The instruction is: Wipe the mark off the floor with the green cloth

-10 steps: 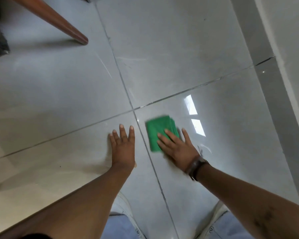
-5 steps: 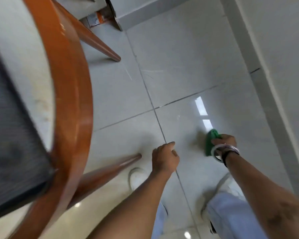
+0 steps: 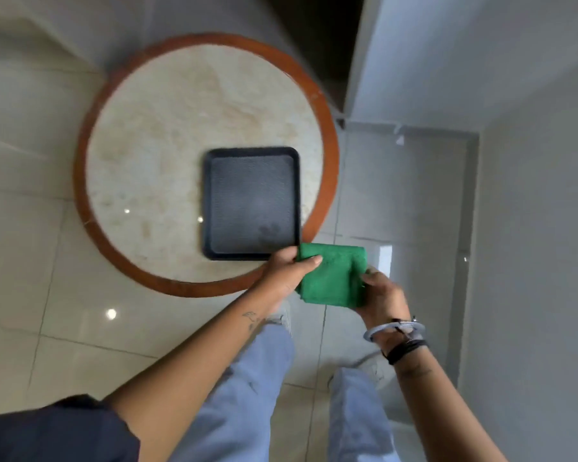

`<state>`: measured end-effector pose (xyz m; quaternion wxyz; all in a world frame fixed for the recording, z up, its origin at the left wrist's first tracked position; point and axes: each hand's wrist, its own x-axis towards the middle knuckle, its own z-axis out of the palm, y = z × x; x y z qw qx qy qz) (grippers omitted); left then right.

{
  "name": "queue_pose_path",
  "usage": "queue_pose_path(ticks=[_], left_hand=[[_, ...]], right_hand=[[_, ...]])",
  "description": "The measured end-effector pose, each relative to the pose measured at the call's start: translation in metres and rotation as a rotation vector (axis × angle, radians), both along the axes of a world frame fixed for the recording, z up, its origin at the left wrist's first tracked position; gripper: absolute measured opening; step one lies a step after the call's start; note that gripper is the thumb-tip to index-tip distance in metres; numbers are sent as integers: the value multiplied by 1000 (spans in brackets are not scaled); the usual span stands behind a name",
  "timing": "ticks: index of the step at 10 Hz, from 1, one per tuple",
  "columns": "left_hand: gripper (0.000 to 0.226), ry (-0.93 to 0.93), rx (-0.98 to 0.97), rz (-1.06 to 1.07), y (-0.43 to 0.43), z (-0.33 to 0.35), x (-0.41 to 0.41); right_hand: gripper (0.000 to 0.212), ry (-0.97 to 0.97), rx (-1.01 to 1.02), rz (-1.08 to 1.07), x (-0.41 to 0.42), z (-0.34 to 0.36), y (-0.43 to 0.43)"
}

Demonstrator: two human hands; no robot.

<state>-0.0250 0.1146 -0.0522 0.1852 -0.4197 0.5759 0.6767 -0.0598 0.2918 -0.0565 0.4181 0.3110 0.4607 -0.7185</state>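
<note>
The green cloth [image 3: 331,278] had come up off the floor [image 3: 397,195], gripped folded between left hand [image 3: 286,273] and right hand [image 3: 382,295] beside the bench's [image 3: 141,168] black tray [image 3: 251,203], so wiping looked finished.

green cloth [image 3: 332,278], black tray [image 3: 251,203] with dotted texture, mottled cream tabletop [image 3: 167,145] rimmed reddish-brown, pale blue trousers [image 3: 247,405]

no readable txt, no labels, brands, nos. or signs on any obj, frame motion-blurred
</note>
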Motion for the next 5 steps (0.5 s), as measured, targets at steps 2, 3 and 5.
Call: queue_pose_path(ticks=[2, 3, 5], left_hand=[[18, -13, -453, 108, -86, 2, -2], [33, -85, -602, 37, -111, -9, -12], [26, -229, -865, -109, -110, 16, -20]], right_hand=[[27, 683, 632, 477, -12, 10, -116], [29, 756, 900, 796, -15, -2, -158], [26, 797, 1144, 642, -13, 28, -151]])
